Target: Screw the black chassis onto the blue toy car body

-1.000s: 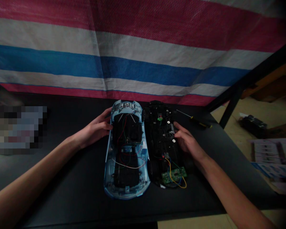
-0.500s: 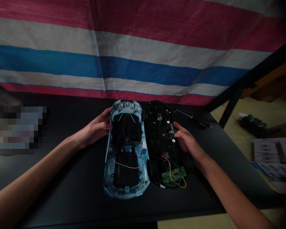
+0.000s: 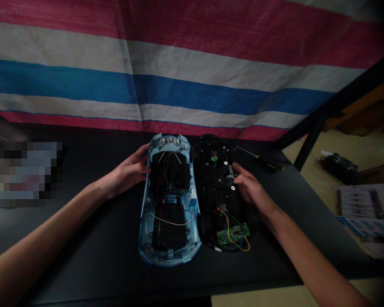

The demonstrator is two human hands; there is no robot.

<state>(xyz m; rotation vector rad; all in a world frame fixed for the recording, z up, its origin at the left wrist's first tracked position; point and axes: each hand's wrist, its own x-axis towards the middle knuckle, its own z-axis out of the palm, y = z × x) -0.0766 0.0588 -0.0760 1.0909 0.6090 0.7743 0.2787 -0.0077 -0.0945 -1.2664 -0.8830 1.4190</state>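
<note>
Hands rest on a split toy car on our black table (image 3: 83, 256). Our left hand (image 3: 128, 174) lies loosely against the blue body shell (image 3: 171, 238); our right hand (image 3: 251, 189) lies loosely on the black chassis (image 3: 216, 194) beside it. A screwdriver (image 3: 264, 162) lies near.

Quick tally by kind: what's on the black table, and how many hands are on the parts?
Light blue car body shell, lying open side up: 1
Black chassis, with green circuit board: 1
Screwdriver: 1
Hands: 2, left hand on the shell, right hand on the chassis
Total: 5, all on or over the table
</note>
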